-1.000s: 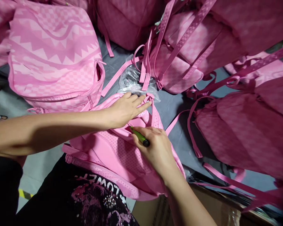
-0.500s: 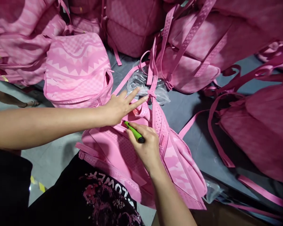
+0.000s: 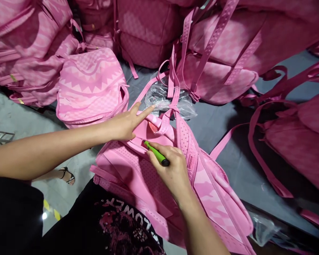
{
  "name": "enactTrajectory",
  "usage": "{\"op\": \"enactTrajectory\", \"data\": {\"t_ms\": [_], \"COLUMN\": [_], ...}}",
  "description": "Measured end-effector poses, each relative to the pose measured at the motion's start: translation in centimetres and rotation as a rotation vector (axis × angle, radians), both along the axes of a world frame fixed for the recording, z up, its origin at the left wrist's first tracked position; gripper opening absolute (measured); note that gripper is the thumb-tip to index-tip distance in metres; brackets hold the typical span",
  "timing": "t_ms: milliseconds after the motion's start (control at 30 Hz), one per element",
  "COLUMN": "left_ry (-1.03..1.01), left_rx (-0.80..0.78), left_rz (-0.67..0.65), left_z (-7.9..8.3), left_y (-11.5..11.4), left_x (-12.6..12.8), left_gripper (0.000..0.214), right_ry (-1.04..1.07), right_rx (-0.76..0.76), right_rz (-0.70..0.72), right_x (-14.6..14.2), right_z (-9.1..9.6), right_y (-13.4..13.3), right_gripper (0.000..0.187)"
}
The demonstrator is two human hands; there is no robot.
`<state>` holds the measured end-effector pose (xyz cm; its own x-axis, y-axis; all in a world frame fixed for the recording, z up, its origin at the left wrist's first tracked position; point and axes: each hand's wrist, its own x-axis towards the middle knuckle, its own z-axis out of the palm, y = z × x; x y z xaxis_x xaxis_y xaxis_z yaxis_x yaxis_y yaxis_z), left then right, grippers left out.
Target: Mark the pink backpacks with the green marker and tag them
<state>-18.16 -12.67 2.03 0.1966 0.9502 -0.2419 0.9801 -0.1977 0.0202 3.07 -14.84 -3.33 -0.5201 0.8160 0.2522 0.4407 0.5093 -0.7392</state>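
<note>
A pink backpack [image 3: 154,173] lies back panel up across the edge of the table and against my lap, its straps loose. My left hand [image 3: 130,122] rests on its top edge with the fingers spread, pressing the fabric near the carry loop [image 3: 166,122]. In my right hand [image 3: 172,164], a short green pen-shaped tool [image 3: 156,154] with black ends is gripped between thumb and fingers. Its dark tip meets or nearly meets the seam below the loop; contact cannot be made out. A small red patch [image 3: 153,128] shows beside the loop.
Another pink backpack [image 3: 91,86] sits at the left. Several more stand along the back, and one [image 3: 303,138] lies at the right of the grey table [image 3: 215,124]. Clear plastic [image 3: 184,104] lies behind the work. A person's sandaled foot [image 3: 67,176] is on the floor.
The view has shifted, with the backpacks appearing farther right and lower. My left hand has drawn slightly back from the loop, and the tool's tip now sits farther from it.
</note>
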Motion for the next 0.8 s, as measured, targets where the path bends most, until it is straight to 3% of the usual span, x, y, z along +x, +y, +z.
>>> {"op": "enactTrajectory", "data": {"t_ms": [233, 500, 800], "left_ry": [-0.043, -0.062, -0.132], "left_rx": [0.031, -0.029, -0.035], "left_rz": [0.037, 0.065, 0.053], "left_z": [-0.4, -0.4, -0.7], "left_y": [0.2, 0.6, 0.9], "left_x": [0.1, 0.1, 0.0], "left_gripper": [0.108, 0.107, 0.105], "right_ry": [-0.023, -0.018, -0.064], "right_rx": [-0.012, 0.084, 0.079], "right_rz": [-0.029, -0.149, -0.150], "right_x": [-1.1, -2.4, -2.9], "right_z": [0.1, 0.0, 0.9], "right_y": [0.2, -0.7, -1.1], "right_gripper": [0.022, 0.019, 0.019]}}
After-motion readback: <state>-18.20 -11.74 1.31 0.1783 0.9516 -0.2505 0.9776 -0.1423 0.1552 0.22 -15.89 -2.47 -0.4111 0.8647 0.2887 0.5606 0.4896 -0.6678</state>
